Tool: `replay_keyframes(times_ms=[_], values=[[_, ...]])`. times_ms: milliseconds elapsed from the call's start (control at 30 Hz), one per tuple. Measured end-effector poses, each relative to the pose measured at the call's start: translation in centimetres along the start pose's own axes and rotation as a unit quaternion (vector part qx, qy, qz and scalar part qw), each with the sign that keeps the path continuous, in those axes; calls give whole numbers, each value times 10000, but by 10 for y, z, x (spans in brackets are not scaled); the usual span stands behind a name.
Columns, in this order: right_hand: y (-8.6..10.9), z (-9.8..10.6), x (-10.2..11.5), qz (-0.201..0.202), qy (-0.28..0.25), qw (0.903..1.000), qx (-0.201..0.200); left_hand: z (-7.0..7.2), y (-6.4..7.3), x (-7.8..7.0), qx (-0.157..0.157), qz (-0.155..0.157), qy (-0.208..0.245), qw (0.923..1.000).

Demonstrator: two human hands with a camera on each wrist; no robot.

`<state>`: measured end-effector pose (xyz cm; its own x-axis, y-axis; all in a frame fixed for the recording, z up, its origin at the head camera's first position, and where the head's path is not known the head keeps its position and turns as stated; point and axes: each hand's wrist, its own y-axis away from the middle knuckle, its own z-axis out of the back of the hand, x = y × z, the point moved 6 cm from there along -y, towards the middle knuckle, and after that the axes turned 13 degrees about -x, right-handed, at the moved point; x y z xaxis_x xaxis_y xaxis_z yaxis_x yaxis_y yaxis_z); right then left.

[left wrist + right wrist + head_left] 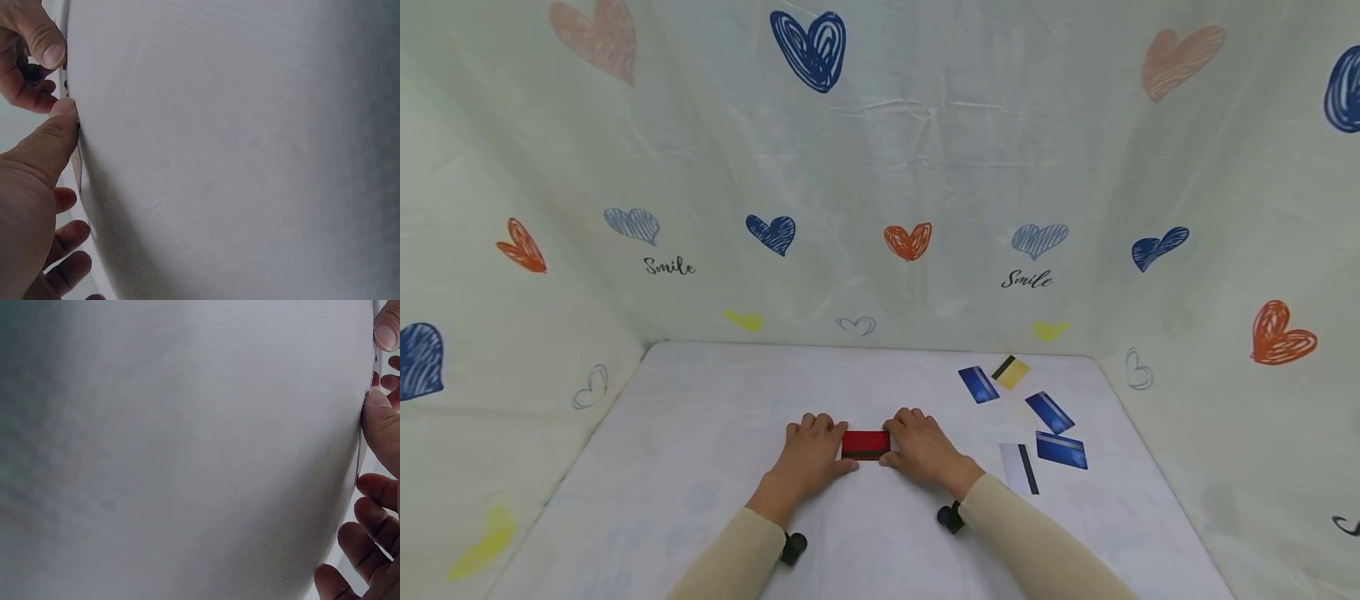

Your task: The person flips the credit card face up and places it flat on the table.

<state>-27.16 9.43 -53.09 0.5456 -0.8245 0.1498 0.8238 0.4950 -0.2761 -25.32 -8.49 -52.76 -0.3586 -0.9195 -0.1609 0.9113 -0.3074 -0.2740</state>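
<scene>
A red card [866, 442] with a dark stripe along its near edge lies low over the white table [700, 500], in front of the person. My left hand [808, 454] pinches its left end, forefinger at the far corner and thumb by the near one. At the opposite end my right hand [922, 450] grips in the same way. Both wrist views look along the table surface; there the thumbs meet the card's edge, and the card shows only as a thin sliver.
Right of the hands lie several loose cards: a blue one [979, 385], a yellow one with a black stripe [1013, 374], another blue card [1050, 412], a lower blue card [1062, 451] and a white one [1015, 468]. A heart-printed curtain [880, 167] encloses the table's back and sides.
</scene>
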Motion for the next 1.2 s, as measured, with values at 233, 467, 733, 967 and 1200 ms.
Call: replay_keyframes(times_ms=[233,467,733,967,1200], values=[[0,-2,-1,52,-102,9999,-79,3,0,-2,-13,-1,52,10000],[0,-2,-2,4,-223,9997,-123,3,-2,-3,2,-28,-5,10000],[1,-3,-1,6,-275,9995,-119,1,-5,-1,-195,-151,-85,9997],[1,-2,0,56,-262,9995,-153,7,-7,-1,-475,-345,-179,9981],[3,2,1,165,-213,9994,-212,12,-9,0,-575,-334,-230,9975]])
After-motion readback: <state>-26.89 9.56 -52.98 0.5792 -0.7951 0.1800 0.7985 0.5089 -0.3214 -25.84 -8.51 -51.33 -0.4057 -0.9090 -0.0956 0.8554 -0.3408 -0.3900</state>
